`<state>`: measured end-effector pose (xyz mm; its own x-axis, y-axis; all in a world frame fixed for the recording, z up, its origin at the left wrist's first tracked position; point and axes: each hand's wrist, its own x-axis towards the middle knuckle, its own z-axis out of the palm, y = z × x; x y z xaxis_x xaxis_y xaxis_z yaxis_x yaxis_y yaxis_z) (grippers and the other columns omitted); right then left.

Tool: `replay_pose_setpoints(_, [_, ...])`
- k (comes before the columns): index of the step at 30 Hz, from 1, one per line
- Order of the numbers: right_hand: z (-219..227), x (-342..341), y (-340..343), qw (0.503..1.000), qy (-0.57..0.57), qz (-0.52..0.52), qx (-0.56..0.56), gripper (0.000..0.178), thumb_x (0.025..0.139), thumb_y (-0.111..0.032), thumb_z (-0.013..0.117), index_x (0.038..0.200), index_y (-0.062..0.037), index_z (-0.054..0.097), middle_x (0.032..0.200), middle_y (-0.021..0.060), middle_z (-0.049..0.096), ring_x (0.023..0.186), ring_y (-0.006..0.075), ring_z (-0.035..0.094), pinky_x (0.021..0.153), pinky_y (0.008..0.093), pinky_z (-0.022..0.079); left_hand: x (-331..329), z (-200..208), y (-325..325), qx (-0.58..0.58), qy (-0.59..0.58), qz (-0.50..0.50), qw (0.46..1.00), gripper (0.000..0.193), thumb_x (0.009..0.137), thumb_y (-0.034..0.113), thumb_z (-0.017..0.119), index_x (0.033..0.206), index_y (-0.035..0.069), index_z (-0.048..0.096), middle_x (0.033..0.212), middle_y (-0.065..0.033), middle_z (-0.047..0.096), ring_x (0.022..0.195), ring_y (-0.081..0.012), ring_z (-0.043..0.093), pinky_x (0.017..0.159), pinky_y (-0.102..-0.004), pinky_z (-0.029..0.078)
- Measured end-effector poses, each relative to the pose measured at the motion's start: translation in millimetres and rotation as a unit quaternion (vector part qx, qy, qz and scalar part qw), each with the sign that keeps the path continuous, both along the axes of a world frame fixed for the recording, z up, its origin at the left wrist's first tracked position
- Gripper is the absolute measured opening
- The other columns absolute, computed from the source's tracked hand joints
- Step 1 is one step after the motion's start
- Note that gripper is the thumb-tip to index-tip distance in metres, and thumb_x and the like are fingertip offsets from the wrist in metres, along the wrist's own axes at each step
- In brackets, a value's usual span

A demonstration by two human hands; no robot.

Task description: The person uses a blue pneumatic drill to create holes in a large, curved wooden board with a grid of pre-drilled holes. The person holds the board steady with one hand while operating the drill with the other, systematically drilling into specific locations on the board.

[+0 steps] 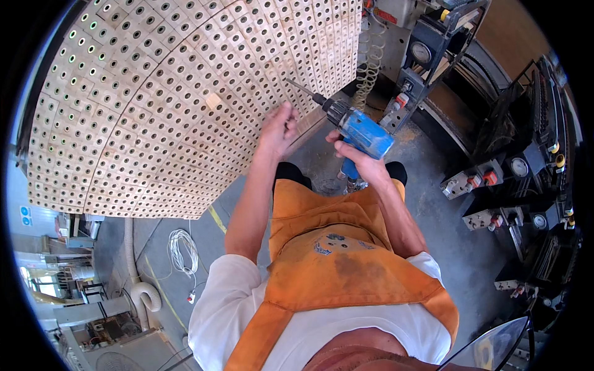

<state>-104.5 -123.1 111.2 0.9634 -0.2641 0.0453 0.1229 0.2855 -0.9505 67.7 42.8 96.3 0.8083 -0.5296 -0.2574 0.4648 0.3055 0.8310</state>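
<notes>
My right hand (365,162) is wrapped round the grip of a blue power drill (370,133). The drill's long thin bit (300,87) points up and left at a large panel (179,93) of pale wooden blocks dotted with dark-rimmed round holes. Whether the tip touches the panel I cannot tell. Just left of the bit, my left hand (278,128) is by the panel's near edge with its fingers curled in and slightly blurred; anything they hold is hidden. A small pale wood block (213,101) sits on the panel's face.
A coiled air hose (371,59) hangs beyond the drill. Dark machinery with round gauges (520,166) and red-tipped valves lines the right side. On the grey floor at left lie a coiled white cable (183,250) and a ribbed hose (145,297).
</notes>
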Motion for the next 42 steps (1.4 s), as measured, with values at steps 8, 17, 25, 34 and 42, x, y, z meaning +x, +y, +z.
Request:
replay_pose_setpoints(8, [-12, -15, -30, 0.991, 0.016, 0.065, 0.119, 0.031, 0.082, -0.008, 0.068, 0.112, -0.0031, 0.058, 0.104, 0.0100, 0.065, 0.102, 0.0236, 0.063, 0.071, 0.0295, 0.050, 21, 36, -17, -0.136, 0.005, -0.101, 0.985, 0.025, 0.093, 0.027, 0.061, 0.104, 0.005, 0.058, 0.073, 0.0021, 0.050, 0.051, -0.0041, 0.040, 0.041, -0.0160, 0.031])
replay_pose_setpoints(17, [-34, -19, -41, 0.987, 0.018, 0.061, 0.146, 0.029, 0.083, -0.007, 0.067, 0.110, -0.0038, 0.060, 0.102, 0.0085, 0.066, 0.097, 0.0203, 0.064, 0.068, 0.0287, 0.050, 27, 49, -28, 0.094, -0.119, -0.150, 0.977, 0.036, 0.095, 0.038, 0.056, 0.098, 0.002, 0.058, 0.064, 0.0052, 0.042, 0.048, -0.0035, 0.034, 0.040, -0.0169, 0.027])
replay_pose_setpoints(25, [-29, -16, -21, 1.000, 0.012, -0.016, -0.006, 0.027, 0.084, -0.007, 0.068, 0.111, -0.0057, 0.064, 0.100, 0.0021, 0.069, 0.084, 0.0102, 0.062, 0.070, 0.0241, 0.050, 41, 53, -40, 0.080, -0.033, -0.183, 0.979, 0.035, 0.098, 0.034, 0.052, 0.112, 0.002, 0.055, 0.067, 0.0052, 0.044, 0.050, -0.0040, 0.035, 0.041, -0.0165, 0.028])
replay_pose_setpoints(34, [-13, 31, -6, 0.996, -0.009, -0.044, 0.077, 0.017, 0.085, -0.008, 0.066, 0.101, -0.0040, 0.064, 0.091, 0.0015, 0.065, 0.078, 0.0106, 0.059, 0.066, 0.0266, 0.049, 43, 34, -53, -0.177, 0.036, -0.069, 0.981, 0.027, 0.098, 0.021, 0.051, 0.116, 0.001, 0.053, 0.080, -0.0001, 0.050, 0.059, -0.0049, 0.040, 0.044, -0.0160, 0.031])
replay_pose_setpoints(42, [8, 34, -10, 0.999, 0.004, -0.033, -0.024, 0.015, 0.084, -0.005, 0.064, 0.099, -0.0044, 0.065, 0.093, 0.0034, 0.067, 0.084, 0.0125, 0.062, 0.067, 0.0275, 0.049, 22, -28, -31, -0.180, 0.106, 0.104, 0.972, 0.019, 0.097, 0.018, 0.048, 0.098, 0.000, 0.053, 0.078, -0.0025, 0.050, 0.057, -0.0059, 0.042, 0.040, -0.0173, 0.031])
